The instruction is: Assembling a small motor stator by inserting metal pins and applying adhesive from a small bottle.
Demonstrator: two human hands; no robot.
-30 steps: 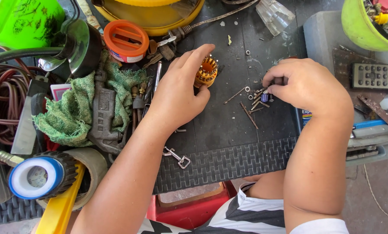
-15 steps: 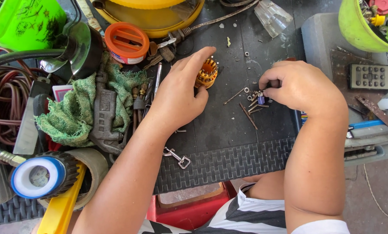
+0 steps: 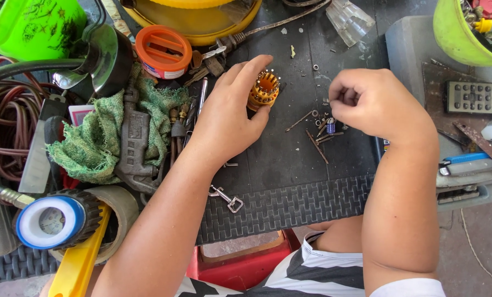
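Note:
My left hand (image 3: 229, 118) grips a small orange ribbed cylinder (image 3: 264, 89) with metal pins round its top, standing on the black rubber mat (image 3: 290, 203). My right hand (image 3: 380, 107) hovers just to the right of it, fingers curled and pinched together. Whether anything small sits between those fingertips is hidden. Below the right hand's fingers lies a scatter of small nails, screws and washers (image 3: 323, 127) on the mat.
A green rag (image 3: 100, 140) over a grey metal tool, an orange lid (image 3: 163, 50), coiled hose (image 3: 4, 118), a blue-and-white tape roll (image 3: 50, 220), a snap hook (image 3: 226, 198), a remote (image 3: 473, 97), green tubs (image 3: 466, 27) and a yellow container (image 3: 196, 19) crowd the mat.
My right hand has lifted off the pile of small metal pieces and drawn its fingers together. My left hand keeps its hold on the orange cylinder.

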